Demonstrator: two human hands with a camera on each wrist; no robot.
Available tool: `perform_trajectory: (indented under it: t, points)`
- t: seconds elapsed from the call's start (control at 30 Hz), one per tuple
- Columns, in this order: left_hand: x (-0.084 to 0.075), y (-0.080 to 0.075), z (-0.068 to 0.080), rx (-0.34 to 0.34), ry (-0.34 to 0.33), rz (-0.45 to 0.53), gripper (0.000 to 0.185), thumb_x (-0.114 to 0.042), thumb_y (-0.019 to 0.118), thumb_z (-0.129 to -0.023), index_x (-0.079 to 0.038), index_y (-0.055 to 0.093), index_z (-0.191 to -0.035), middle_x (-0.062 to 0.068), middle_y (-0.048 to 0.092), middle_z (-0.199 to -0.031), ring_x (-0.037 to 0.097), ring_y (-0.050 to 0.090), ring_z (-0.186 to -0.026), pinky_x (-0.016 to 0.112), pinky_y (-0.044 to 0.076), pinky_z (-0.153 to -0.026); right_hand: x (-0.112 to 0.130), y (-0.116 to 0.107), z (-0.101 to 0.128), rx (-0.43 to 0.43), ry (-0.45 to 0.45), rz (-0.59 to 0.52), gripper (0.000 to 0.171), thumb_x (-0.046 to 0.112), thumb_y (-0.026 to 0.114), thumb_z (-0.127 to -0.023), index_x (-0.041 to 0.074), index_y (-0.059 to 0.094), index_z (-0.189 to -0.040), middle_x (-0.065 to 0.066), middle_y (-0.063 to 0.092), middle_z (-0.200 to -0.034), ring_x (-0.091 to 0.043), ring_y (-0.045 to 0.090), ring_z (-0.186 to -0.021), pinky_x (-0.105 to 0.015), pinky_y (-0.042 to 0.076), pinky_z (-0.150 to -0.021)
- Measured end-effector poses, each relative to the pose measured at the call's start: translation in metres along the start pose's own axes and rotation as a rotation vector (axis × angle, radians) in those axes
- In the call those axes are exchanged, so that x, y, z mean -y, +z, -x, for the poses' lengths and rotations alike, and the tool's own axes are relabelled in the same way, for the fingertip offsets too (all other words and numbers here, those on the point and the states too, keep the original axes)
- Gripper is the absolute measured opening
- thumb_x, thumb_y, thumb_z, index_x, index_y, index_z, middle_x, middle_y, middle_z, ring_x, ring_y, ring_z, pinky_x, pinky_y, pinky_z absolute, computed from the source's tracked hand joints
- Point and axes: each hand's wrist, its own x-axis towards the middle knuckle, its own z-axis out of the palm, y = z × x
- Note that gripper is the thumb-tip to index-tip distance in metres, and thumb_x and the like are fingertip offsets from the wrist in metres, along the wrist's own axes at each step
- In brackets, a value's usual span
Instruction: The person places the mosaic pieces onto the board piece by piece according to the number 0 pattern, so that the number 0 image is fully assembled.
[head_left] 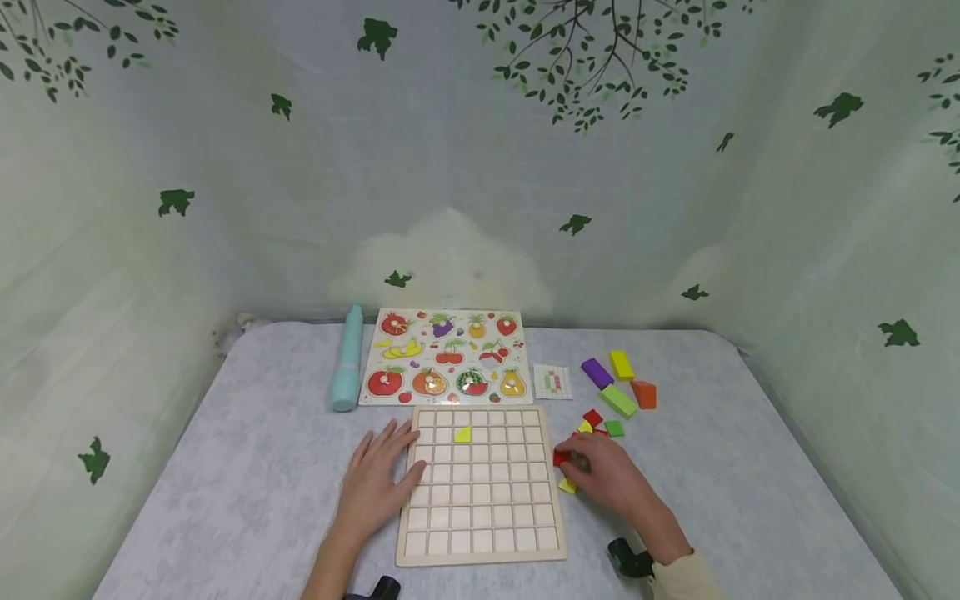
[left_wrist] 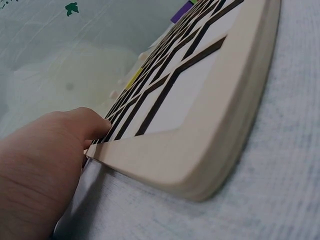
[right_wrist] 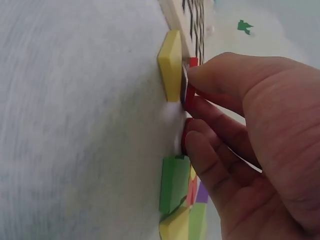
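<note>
A wooden grid board [head_left: 482,487] lies on the table with one yellow tile [head_left: 462,434] in a cell near its top. My left hand [head_left: 378,479] rests flat on the board's left edge [left_wrist: 165,165], fingers straight. My right hand [head_left: 607,475] is just right of the board and pinches a small red tile [head_left: 560,457] between thumb and fingers [right_wrist: 200,145]. A yellow tile [right_wrist: 170,65] lies on the cloth beside that hand, and a green tile [right_wrist: 173,182] lies close to the fingers.
A fruit peg puzzle [head_left: 446,357] and a teal tube [head_left: 347,370] lie behind the board. A small pattern card [head_left: 553,381] and loose purple, yellow, green and orange blocks [head_left: 618,379] sit at the back right. Curtain walls close in the table.
</note>
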Motion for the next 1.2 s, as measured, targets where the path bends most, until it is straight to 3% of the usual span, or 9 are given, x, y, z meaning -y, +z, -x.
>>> perform_trajectory:
  t: [0.3, 0.63, 0.97, 1.2]
  points:
    - [-0.001, 0.001, -0.001, -0.001, -0.008, 0.014, 0.049, -0.032, 0.074, -0.094, -0.011, 0.065, -0.138, 0.006, 0.054, -0.154, 0.032, 0.04, -0.15, 0.054, 0.017, -0.128, 0.013, 0.001, -0.006, -0.041, 0.009, -0.08, 0.025, 0.02, 0.081, -0.09, 0.021, 0.077, -0.115, 0.012, 0.07, -0.106, -0.005, 0.058, -0.092, -0.027, 0.058, -0.082]
    - [-0.001, 0.001, 0.001, 0.002, -0.02, 0.009, 0.049, -0.032, 0.073, -0.094, -0.011, 0.065, -0.138, 0.007, 0.054, -0.155, 0.032, 0.039, -0.151, 0.053, 0.017, -0.128, 0.033, 0.018, -0.024, -0.052, -0.08, -0.193, 0.026, 0.018, 0.078, -0.093, 0.017, 0.076, -0.118, 0.007, 0.068, -0.104, -0.009, 0.057, -0.086, -0.022, 0.055, -0.074]
    - [-0.002, -0.001, 0.001, -0.004, -0.02, 0.013, 0.049, -0.032, 0.073, -0.095, -0.01, 0.065, -0.138, 0.008, 0.054, -0.154, 0.032, 0.039, -0.151, 0.054, 0.017, -0.128, 0.056, 0.03, -0.043, -0.022, -0.187, -0.169, 0.029, 0.02, 0.078, -0.094, 0.017, 0.075, -0.122, 0.007, 0.069, -0.102, -0.009, 0.056, -0.085, -0.025, 0.054, -0.076]
    - [-0.001, -0.001, 0.001, -0.004, -0.018, 0.022, 0.049, -0.033, 0.073, -0.095, -0.01, 0.065, -0.138, 0.008, 0.054, -0.154, 0.032, 0.039, -0.151, 0.054, 0.017, -0.128, 0.066, 0.036, -0.051, -0.02, -0.186, -0.155, 0.025, 0.022, 0.078, -0.094, 0.021, 0.078, -0.118, 0.011, 0.072, -0.104, -0.007, 0.057, -0.088, -0.025, 0.055, -0.08]
